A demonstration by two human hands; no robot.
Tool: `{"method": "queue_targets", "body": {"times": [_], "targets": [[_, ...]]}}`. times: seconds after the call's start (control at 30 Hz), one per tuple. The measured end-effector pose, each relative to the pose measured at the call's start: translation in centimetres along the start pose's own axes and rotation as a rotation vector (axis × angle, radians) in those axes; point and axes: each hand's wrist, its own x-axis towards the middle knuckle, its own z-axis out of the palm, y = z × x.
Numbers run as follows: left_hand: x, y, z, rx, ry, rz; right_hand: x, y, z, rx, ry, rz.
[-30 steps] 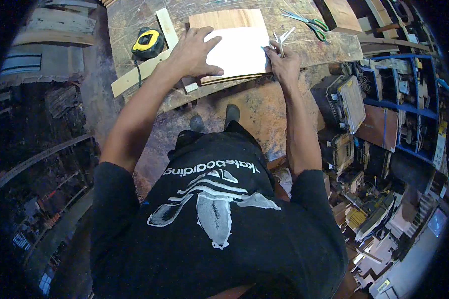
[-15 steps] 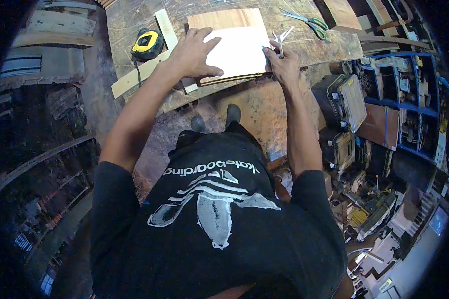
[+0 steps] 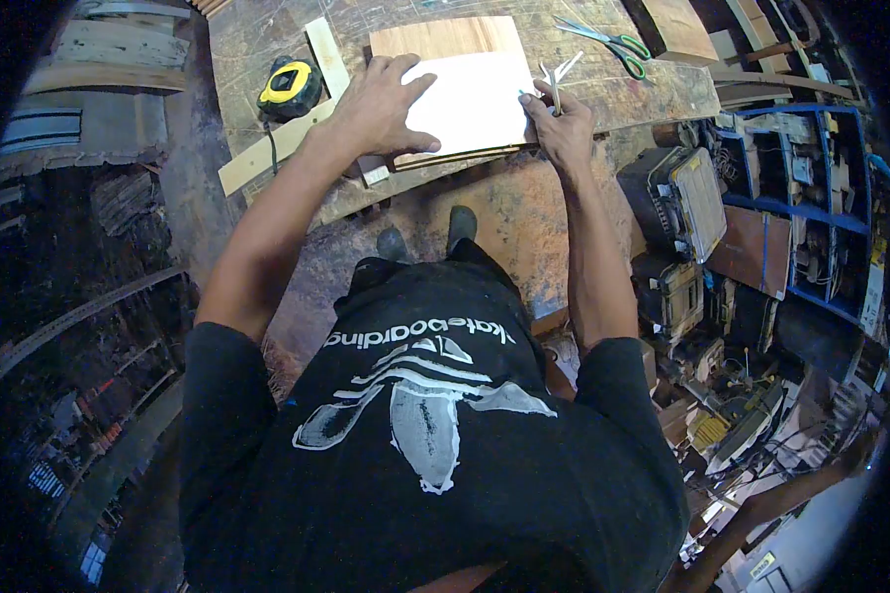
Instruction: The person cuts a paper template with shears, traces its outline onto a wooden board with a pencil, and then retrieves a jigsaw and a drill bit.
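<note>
A bright white sheet (image 3: 470, 104) lies over a wooden board (image 3: 450, 38) near the bench's front edge. The board's grain shows beyond the sheet's far side, and more wood edges show beneath its near side. My left hand (image 3: 381, 107) is spread on the left part of the sheet, fingers apart. At the sheet's right edge my right hand (image 3: 564, 127) is closed in a pinch. A small blue tip shows by its thumb, but the held thing is mostly hidden. Thin white strips (image 3: 561, 77) stick up beside the fingers.
A yellow-black tape measure (image 3: 289, 87) sits left on the workbench (image 3: 653, 104), near pale wood strips (image 3: 328, 54). Green-handled scissors (image 3: 623, 49) lie right, near a wood block (image 3: 670, 30). Black cases (image 3: 682, 203) and a blue rack (image 3: 796, 208) stand right. Another person's arm (image 3: 791, 504) appears lower right.
Both my hands stay in nearly the same places on the sheet. At the lower right, the other person's arm now reaches farther out over the clutter.
</note>
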Motion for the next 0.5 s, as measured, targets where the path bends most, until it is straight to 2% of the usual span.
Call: {"method": "queue_targets", "body": {"times": [0.07,0.43,0.5], "targets": [[0.0,0.0,-0.1,0.009,-0.007,-0.007,0.2,0.5,0.2,0.050,0.010,0.075],[0.0,0.3,-0.3,0.019,-0.008,0.006,0.3,1.5,0.2,-0.044,0.016,0.072],[-0.1,1.0,-1.0,0.031,0.013,0.058,0.3,1.6,0.2,-0.067,0.034,0.043]]}}
